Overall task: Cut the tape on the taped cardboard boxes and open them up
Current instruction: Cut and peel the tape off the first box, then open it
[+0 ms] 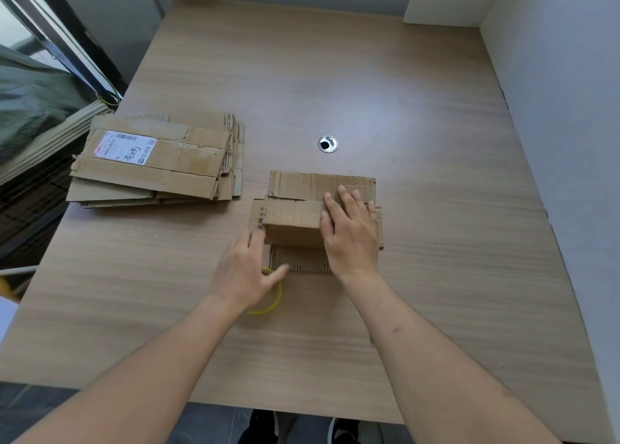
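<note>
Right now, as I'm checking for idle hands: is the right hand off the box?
No, the right hand lies flat on top of the cardboard box.

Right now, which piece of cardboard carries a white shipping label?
The top sheet of the flattened cardboard stack at the table's left; the box under the hands shows none.

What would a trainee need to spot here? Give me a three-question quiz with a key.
1. True or false: the right hand lies flat on the small cardboard box.
2. What yellow thing lies under the left hand?
A. a roll of tape
B. a knife
C. a pen
3. On which side of the table is the stack of flattened boxes?

Key: 1 true; 2 A; 3 the left.
</note>
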A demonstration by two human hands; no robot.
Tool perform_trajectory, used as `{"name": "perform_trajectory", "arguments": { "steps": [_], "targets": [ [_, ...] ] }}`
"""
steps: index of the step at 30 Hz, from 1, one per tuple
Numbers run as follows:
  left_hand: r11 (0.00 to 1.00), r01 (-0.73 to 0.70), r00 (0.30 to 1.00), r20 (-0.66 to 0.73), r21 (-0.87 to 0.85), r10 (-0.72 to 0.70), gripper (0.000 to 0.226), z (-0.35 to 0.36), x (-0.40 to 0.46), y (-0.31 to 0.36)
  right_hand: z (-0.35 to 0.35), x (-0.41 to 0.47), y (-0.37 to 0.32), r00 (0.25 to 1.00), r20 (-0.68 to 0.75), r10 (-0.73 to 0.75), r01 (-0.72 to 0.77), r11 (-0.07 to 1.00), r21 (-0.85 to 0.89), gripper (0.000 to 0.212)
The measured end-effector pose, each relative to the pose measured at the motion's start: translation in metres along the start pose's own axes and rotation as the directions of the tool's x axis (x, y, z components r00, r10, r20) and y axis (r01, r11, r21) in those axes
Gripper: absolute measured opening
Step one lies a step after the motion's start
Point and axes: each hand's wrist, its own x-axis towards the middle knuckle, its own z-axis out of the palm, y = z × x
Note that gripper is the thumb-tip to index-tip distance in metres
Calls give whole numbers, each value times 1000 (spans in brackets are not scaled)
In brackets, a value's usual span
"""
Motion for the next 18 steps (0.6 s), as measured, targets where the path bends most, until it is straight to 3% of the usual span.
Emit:
{"name": "perform_trajectory", "arguments": {
  "steps": [4, 7, 10, 13, 15, 18],
  "targets": [
    [984, 105, 945, 293, 145, -144, 107, 22, -14, -7, -2, -2, -2, 1000, 20, 21, -21, 1000, 5, 49],
    [976, 85, 903, 398, 200, -161, 103, 32, -19, -9, -4, -3, -4, 999, 26, 26, -26, 1000, 9, 51],
    [994, 32, 913, 402, 108, -73, 96, 28, -20, -15, -7, -5, -5, 999, 30, 23, -23, 1000, 2, 50],
    [974, -62, 913, 381, -220, 144, 89, 3, -18, -21, -7, -5, -5, 999, 42, 18, -20, 999, 40, 41],
    [914, -189, 904, 298, -360, 305, 88, -22, -13, -20, -9, -4, -4, 998, 59, 22, -27, 996, 88, 30],
    [834, -415, 872, 105, -364, 479, 91, -58, 3, -7, -16, -4, 1, 988, 154, 26, -49, 988, 146, 20]
  ]
}}
